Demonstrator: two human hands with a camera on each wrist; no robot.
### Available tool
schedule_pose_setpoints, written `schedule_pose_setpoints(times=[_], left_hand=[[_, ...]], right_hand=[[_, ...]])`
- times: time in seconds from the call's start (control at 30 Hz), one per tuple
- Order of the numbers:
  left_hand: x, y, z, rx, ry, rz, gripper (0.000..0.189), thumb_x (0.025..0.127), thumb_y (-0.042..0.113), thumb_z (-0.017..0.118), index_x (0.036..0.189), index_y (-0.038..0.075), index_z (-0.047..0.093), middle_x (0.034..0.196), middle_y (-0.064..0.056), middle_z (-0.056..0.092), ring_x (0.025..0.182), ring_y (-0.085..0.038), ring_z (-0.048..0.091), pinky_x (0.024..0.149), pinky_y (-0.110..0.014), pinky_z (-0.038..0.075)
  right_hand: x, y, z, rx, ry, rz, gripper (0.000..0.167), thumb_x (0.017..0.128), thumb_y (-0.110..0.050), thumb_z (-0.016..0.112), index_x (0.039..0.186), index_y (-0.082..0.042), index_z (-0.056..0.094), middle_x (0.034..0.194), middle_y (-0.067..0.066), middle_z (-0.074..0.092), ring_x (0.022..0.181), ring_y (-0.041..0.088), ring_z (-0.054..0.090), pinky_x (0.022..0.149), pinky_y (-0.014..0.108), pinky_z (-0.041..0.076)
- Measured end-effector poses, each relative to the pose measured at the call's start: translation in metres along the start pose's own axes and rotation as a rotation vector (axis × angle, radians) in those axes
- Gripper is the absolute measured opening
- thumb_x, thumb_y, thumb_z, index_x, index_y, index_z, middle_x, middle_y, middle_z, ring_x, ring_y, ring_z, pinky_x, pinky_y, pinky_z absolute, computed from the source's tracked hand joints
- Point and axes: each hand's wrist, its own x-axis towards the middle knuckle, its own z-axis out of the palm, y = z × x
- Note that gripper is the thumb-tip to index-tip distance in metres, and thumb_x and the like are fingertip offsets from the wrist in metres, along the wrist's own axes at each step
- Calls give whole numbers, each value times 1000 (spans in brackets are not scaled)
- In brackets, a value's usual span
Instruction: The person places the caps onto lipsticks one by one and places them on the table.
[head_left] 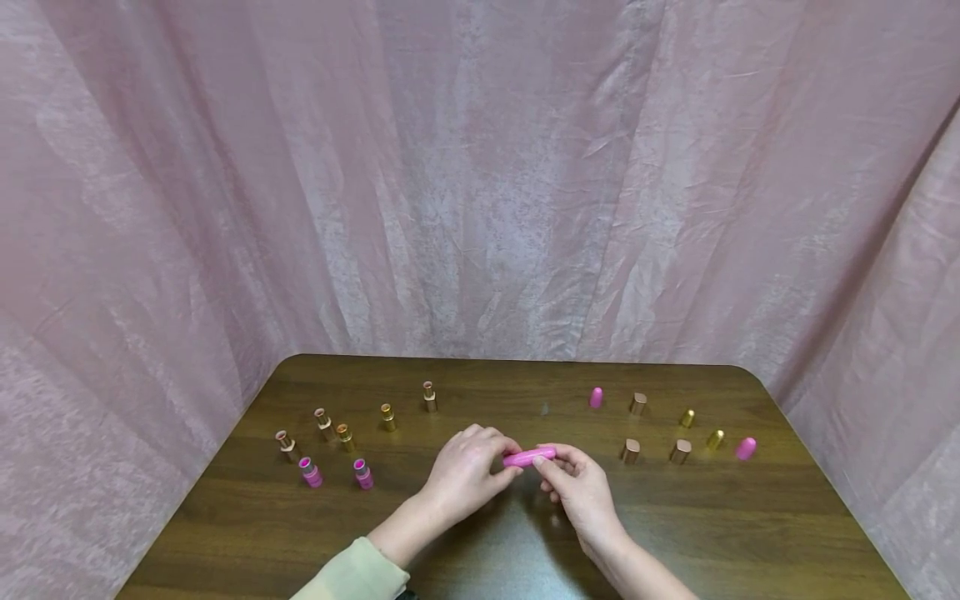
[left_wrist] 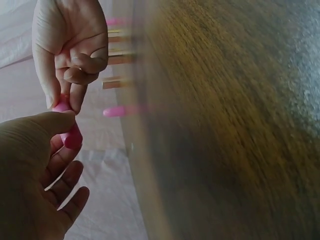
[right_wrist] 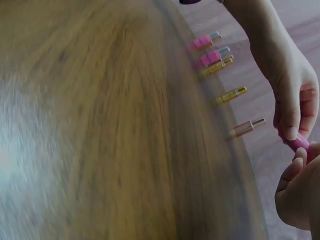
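A closed pink lipstick (head_left: 529, 457) is held level above the front middle of the table, its cap and base meeting in one tube. My left hand (head_left: 465, 467) pinches its left end between thumb and fingers. At the other end, my right hand (head_left: 581, 492) grips it with thumb and index finger, the remaining fingers curled beneath. In the left wrist view the pink end (left_wrist: 73, 137) sticks out past my left thumb. The right wrist view shows only a short pink part (right_wrist: 299, 142) between the fingers.
Left of the hands stand uncapped lipstick bases: pink (head_left: 363, 475), gold (head_left: 387, 417) and rose-gold (head_left: 429, 397). To the right stand several loose caps: pink (head_left: 596, 397), rose-gold (head_left: 631, 451) and gold (head_left: 716, 439). A pink curtain (head_left: 480, 183) hangs behind the wooden table (head_left: 495, 392).
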Motion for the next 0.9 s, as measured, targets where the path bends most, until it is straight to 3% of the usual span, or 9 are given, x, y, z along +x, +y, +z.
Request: schedule_pose_setpoints(times=[0.17,0.3,0.5,0.67,0.9], left_hand=[[3,2,3,15,5,-3,18,85,35,83,98,26,74,93,15,66,86,-9,57,76,-30,48],[7,5,5,16,-29,-16,17,85,34,82,98,26,74,93,14,66,86,-9,56,75,-30,47],[14,5,11,-43,-71,-68,16,85,33,82,97,27,73,93,15,67,87,-8,57,74,-29,48],[24,0,21,-159,-124,-151,12,86,30,81,95,26,74,87,19,66,82,-6,55,70,-27,46],[38,-3,40,-341,-165,-280,15,82,23,83,93,22,72,85,17,68,81,-4,62,72,-27,48]], right_hand=[[0,-4,-3,-86,-22,-110,32,88,-9,80,114,4,68,85,8,68,65,13,59,56,21,47],[0,-11,-8,-187,-67,-191,30,88,-9,80,114,0,70,86,8,69,67,11,58,59,22,47],[2,-21,-24,-304,-107,-213,21,92,-13,77,112,-9,74,92,5,71,75,18,66,62,24,50],[5,-27,-44,-384,-93,-216,14,96,-13,72,109,-8,74,89,11,69,73,27,67,58,24,49],[1,-26,-74,-675,-72,-253,10,96,-18,72,105,-16,76,91,-2,71,74,9,58,67,26,47]])
